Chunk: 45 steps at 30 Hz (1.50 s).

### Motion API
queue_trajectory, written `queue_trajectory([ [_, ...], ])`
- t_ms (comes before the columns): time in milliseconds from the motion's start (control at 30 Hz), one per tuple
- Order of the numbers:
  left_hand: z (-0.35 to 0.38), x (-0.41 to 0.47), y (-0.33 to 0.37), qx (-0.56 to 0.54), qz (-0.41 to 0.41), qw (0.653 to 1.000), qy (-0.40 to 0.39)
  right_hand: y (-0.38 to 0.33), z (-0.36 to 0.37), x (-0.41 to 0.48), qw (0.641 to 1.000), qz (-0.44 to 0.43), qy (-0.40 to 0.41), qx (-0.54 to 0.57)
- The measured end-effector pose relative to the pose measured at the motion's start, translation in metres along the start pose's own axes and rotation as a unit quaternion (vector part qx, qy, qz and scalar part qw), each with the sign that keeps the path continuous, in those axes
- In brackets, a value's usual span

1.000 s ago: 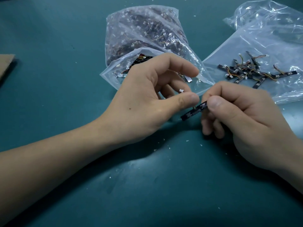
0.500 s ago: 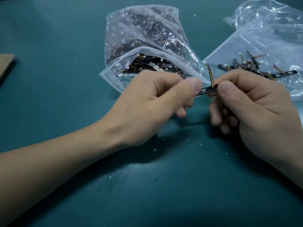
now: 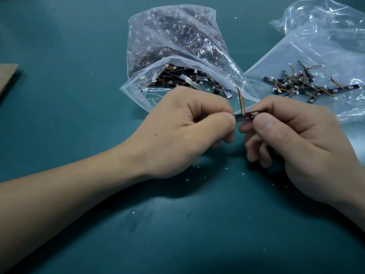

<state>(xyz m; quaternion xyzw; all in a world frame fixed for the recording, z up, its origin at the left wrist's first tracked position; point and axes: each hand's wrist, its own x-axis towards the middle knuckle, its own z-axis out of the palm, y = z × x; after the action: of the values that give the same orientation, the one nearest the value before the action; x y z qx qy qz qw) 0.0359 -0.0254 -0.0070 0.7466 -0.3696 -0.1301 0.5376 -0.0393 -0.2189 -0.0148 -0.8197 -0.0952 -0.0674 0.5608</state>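
A small black circuit strip (image 3: pixel 245 116) is held level between both hands above the green table. My left hand (image 3: pixel 185 133) pinches its left end between thumb and curled forefinger. My right hand (image 3: pixel 296 139) pinches its right end the same way. A short ribbon of coloured wires (image 3: pixel 241 100) stands up from the strip's middle. Most of the strip is hidden by the fingertips.
An open clear bag (image 3: pixel 177 56) full of similar strips and wires lies just behind my hands. A flat clear bag (image 3: pixel 316 46) at the right carries a loose pile of strips (image 3: pixel 304 84). Cardboard (image 3: pixel 7 76) pokes in at the left edge. White crumbs dot the table (image 3: pixel 79 36).
My left hand closed from loosely spread to a pinch on the strip's left end. Both hands rose toward the bag, the strip turned level, and the wire ribbon now points up.
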Motion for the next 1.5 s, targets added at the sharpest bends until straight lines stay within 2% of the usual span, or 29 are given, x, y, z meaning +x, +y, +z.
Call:
queue_trajectory([
  [67, -0.001, 0.001, 0.000, -0.020, 0.011, 0.999, 0.038, -0.002, -0.001, 0.000, 1.000, 0.002, -0.019, -0.023],
  [133, -0.001, 0.002, 0.001, -0.016, 0.016, 0.999, 0.045, -0.003, -0.001, 0.001, 0.994, -0.013, -0.044, -0.102],
  [267, 0.000, 0.002, 0.003, 0.026, 0.002, 0.998, -0.051, -0.005, 0.003, 0.003, 0.961, -0.069, -0.079, -0.256],
  [333, 0.000, 0.002, 0.003, 0.031, -0.011, 0.998, -0.058, -0.006, 0.006, 0.004, 0.949, -0.072, -0.081, -0.296],
  [500, 0.002, 0.002, 0.004, 0.043, -0.029, 0.998, -0.026, -0.007, 0.007, 0.003, 0.952, -0.073, -0.055, -0.291],
  [667, 0.000, 0.001, 0.005, 0.026, -0.009, 1.000, 0.006, -0.007, 0.006, 0.000, 0.965, -0.031, 0.005, -0.261],
  [767, 0.000, 0.000, 0.005, 0.001, 0.003, 1.000, -0.016, -0.004, 0.007, 0.001, 0.943, -0.011, -0.024, -0.331],
  [867, 0.002, 0.001, 0.005, 0.041, -0.010, 0.999, -0.027, -0.005, 0.011, 0.001, 0.921, -0.022, -0.055, -0.386],
  [933, 0.003, 0.001, 0.004, 0.062, -0.022, 0.998, -0.022, -0.004, 0.012, 0.001, 0.921, -0.042, -0.050, -0.385],
  [1033, 0.004, 0.001, 0.004, 0.081, -0.020, 0.996, 0.015, -0.001, 0.010, -0.001, 0.937, -0.063, 0.001, -0.345],
  [1167, 0.003, 0.003, 0.003, 0.073, -0.023, 0.994, 0.079, 0.002, 0.007, 0.000, 0.974, -0.007, 0.053, -0.220],
  [1300, 0.001, 0.003, 0.004, 0.008, -0.016, 0.999, 0.028, 0.002, 0.003, 0.001, 0.993, 0.013, 0.044, -0.110],
  [1433, 0.001, 0.003, 0.005, 0.017, -0.026, 0.999, -0.022, 0.001, 0.002, -0.001, 0.999, 0.002, 0.011, -0.046],
  [1500, 0.001, 0.002, 0.004, 0.027, -0.028, 0.999, -0.030, 0.001, 0.002, -0.001, 0.998, 0.001, 0.011, -0.058],
])
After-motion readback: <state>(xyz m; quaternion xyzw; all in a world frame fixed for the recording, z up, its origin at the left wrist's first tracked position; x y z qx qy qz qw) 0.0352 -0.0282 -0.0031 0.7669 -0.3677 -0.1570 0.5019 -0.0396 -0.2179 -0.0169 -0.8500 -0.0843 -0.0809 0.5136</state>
